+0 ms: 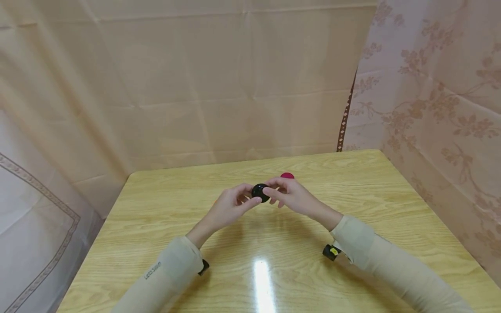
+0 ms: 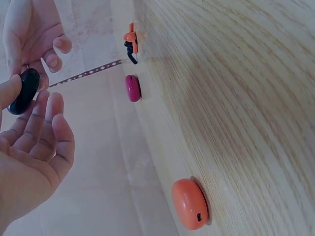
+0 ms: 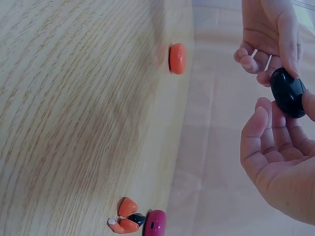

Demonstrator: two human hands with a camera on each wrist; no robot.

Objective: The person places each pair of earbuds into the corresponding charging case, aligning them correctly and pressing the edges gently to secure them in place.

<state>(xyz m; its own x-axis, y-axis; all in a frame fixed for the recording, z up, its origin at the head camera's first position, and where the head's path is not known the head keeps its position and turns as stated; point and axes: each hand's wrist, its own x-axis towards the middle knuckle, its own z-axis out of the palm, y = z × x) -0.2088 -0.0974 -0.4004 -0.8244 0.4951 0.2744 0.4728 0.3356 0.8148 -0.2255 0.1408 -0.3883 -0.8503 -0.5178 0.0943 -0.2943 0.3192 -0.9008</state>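
Note:
Both hands hold a glossy black earbud charging case (image 1: 259,192) above the table. My left hand (image 1: 231,205) pinches its left side between thumb and fingers, while my right hand (image 1: 293,195) grips the right side. In the right wrist view the black case (image 3: 288,92) looks rounded and smooth; I see no gap in its lid. Beyond the right hand lies a magenta earbud case (image 1: 287,175), partly hidden by that hand. The left wrist view has an orange earbud case (image 2: 190,204) on the table.
Orange earbuds (image 3: 128,206) and a black earbud (image 3: 136,219) lie close together beside the magenta case. Cream curtains (image 1: 235,87) hang behind the wooden table (image 1: 168,187), and a floral one (image 1: 438,108) hangs at the right. A light reflection crosses the near tabletop.

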